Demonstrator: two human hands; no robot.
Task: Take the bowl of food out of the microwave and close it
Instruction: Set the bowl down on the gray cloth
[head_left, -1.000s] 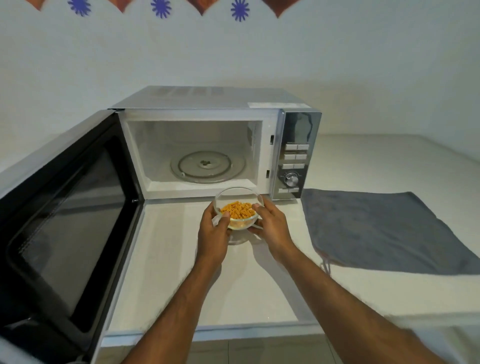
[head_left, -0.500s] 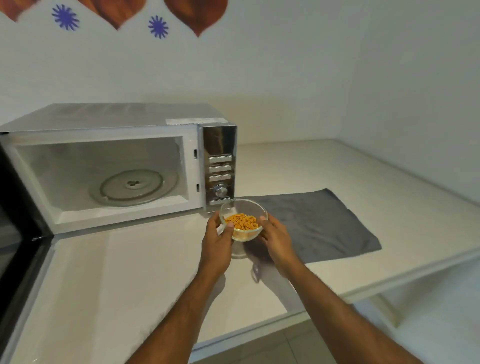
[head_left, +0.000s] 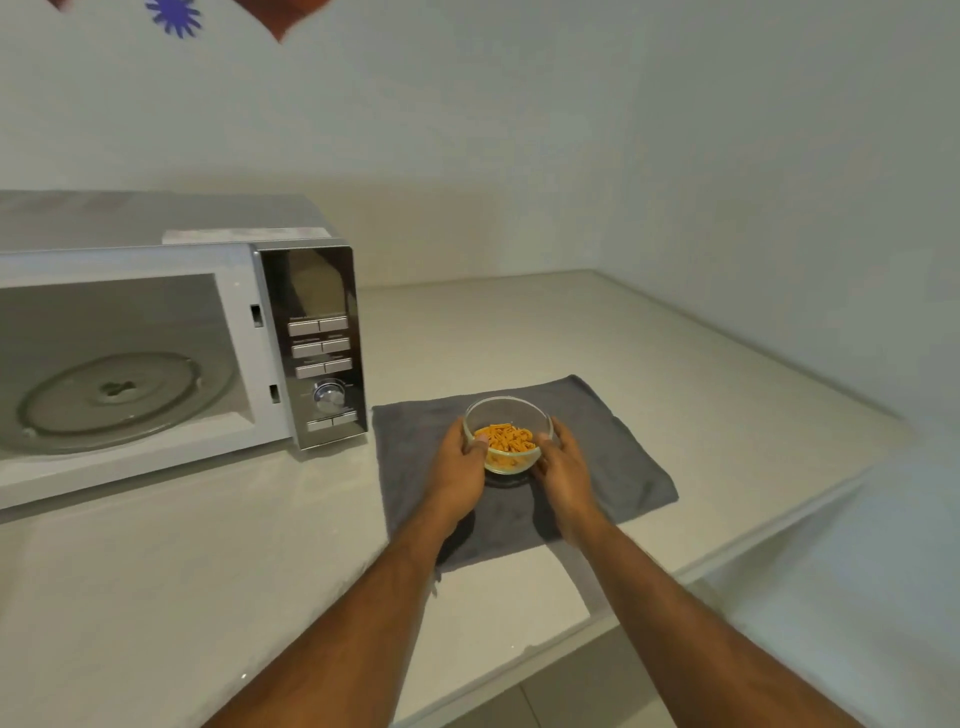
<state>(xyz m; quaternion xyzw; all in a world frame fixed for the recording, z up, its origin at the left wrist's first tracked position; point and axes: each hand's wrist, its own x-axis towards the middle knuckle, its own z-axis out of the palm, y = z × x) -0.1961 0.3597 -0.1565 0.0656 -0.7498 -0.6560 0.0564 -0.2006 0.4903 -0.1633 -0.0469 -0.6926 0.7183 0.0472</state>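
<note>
The tabletop (head_left: 545, 332) extends under and beyond both hands, pale and smooth, with its front edge running beneath the forearms. The microwave (head_left: 171, 332) stands on it well to the left of the left hand. Its cavity is open; the door itself is outside the frame. The glass turntable (head_left: 109, 397) lies flat on the cavity floor and carries nothing. The control panel (head_left: 322, 353), with button rows and one round dial, faces forward on the side of the microwave nearest the hands.

A grey cloth (head_left: 613, 457) lies flat on the tabletop directly under both hands, just to the right of the microwave base.

The bowl (head_left: 506, 415), clear glass and upright, is between the hands over the middle of the cloth. Whether its base touches the cloth cannot be determined. It contains orange food pieces (head_left: 505, 439).

The left hand (head_left: 460, 470) grips the left side of the bowl, thumb at the rim. The right hand (head_left: 563, 467) grips the right side in the same way.
</note>
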